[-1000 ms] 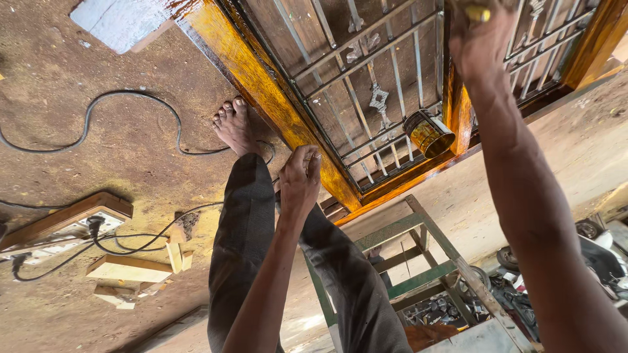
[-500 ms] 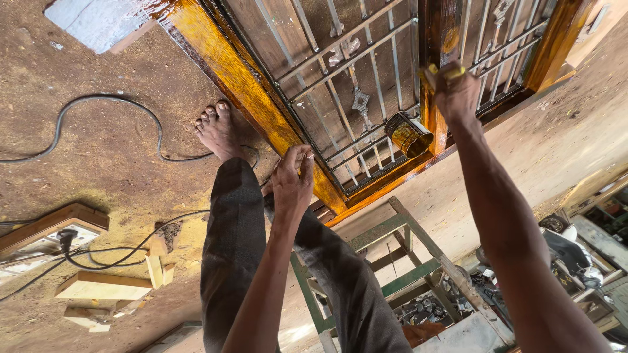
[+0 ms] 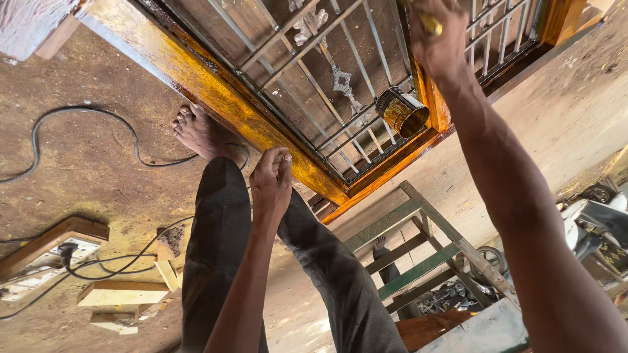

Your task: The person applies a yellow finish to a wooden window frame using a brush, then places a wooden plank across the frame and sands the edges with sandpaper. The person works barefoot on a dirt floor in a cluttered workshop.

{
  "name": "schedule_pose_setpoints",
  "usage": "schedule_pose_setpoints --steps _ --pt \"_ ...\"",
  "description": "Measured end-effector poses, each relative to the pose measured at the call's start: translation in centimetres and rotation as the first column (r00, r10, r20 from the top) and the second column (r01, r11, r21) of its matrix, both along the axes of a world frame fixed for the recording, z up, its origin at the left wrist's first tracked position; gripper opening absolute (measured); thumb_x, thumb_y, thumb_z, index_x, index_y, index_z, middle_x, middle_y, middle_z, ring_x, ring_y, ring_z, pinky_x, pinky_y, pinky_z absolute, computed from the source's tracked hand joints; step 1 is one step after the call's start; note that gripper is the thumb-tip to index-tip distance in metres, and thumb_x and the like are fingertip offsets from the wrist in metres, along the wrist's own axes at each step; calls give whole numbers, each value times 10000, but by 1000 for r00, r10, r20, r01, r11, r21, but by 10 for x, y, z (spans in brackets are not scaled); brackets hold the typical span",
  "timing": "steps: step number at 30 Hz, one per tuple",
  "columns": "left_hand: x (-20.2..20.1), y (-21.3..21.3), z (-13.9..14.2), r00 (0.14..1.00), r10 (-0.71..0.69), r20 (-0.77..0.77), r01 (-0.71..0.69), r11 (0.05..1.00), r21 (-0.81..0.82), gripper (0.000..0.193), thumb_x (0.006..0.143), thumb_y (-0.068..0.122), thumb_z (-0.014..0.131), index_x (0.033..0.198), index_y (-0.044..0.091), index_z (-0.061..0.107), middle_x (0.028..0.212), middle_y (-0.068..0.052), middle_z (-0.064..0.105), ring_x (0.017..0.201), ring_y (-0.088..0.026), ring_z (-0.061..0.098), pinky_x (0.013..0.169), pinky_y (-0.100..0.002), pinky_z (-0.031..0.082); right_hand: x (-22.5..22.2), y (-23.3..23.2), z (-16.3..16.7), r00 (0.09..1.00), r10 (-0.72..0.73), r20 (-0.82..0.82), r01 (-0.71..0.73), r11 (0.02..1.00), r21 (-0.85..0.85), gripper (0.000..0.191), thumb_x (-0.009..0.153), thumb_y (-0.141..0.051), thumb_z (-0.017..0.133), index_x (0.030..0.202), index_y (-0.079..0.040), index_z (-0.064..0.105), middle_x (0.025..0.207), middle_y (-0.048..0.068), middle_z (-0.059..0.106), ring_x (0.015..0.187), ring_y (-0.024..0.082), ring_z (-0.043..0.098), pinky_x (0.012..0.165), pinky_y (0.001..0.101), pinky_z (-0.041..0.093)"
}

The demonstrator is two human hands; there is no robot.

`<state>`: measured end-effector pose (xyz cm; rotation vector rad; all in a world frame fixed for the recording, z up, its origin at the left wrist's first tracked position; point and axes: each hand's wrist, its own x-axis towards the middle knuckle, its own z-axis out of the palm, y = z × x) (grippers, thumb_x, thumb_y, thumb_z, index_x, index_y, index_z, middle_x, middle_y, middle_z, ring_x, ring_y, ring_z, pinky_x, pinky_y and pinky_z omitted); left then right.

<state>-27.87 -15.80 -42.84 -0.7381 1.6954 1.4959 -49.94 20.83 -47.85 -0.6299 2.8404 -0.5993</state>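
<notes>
Both hands busy: right hand [image 3: 439, 40] grips brush handle [image 3: 430, 25], left hand [image 3: 271, 183] on knee.

From my feed I see the wooden frame [image 3: 216, 91] coated in a glossy amber-yellow that darkens to orange-brown in streaks. The metal grille [image 3: 327, 72] inside it is pale silver-grey, with a small star-shaped ornament, set against dull brown panels. The open tin [image 3: 401, 111] is golden-brown with a dark inside. In my right hand [image 3: 435, 39] a yellow handle [image 3: 430, 25] shows. My trousers [image 3: 222, 248] are dark charcoal grey. The floor [image 3: 72, 170] is mottled earthy brown, crossed by a black cable [image 3: 98, 112]. The metal stand [image 3: 418, 255] is faded green, and the wood offcuts [image 3: 121, 294] are pale tan.
</notes>
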Motion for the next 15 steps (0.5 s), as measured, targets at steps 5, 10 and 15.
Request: schedule_pose_setpoints --steps 5,10,15 --pt "7 0 0 999 25 -41 -26 1000 -8 332 1042 273 573 1199 -4 665 1133 -195 757 1010 -270 778 848 -370 625 80 37 12 983 -132 124 126 990 59 147 1022 141 636 1025 -2 669 966 140 710 789 196 691 573 287 572" --pt "16 6 -5 996 -25 87 24 1000 6 330 1034 269 533 1222 24 649 1190 -212 712 1070 -304 742 799 -392 670 97 52 27 975 -166 149 134 969 206 94 994 51 711 956 -28 677 919 112 716 777 166 686 741 362 588" --pt "26 14 -5 998 -36 46 35 999 9 336 1042 284 536 1213 22 656 1189 -225 718 1102 -335 732 872 -416 645 47 68 27 910 -413 -35 395 838 377 198 1049 -64 746 869 -26 671 691 88 691 520 144 613 776 422 526"
